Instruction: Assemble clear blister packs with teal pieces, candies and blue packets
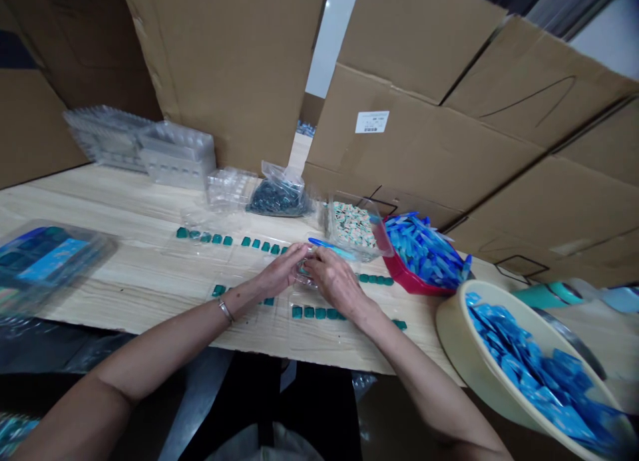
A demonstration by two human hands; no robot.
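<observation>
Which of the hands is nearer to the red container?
Right. The right hand is to the left of the red container; the left hand is farther to that side.

Workshop, cardboard panels (224, 68), wood-grain worktable (144, 281), tub (459, 338) of blue packets (534, 368)

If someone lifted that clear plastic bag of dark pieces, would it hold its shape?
Probably not: the plastic bag looks thin and crumpled, so it would likely sag. Its many small dark pieces may shift and slump together. Lying low and broad, it seems unlikely to roll.
</observation>
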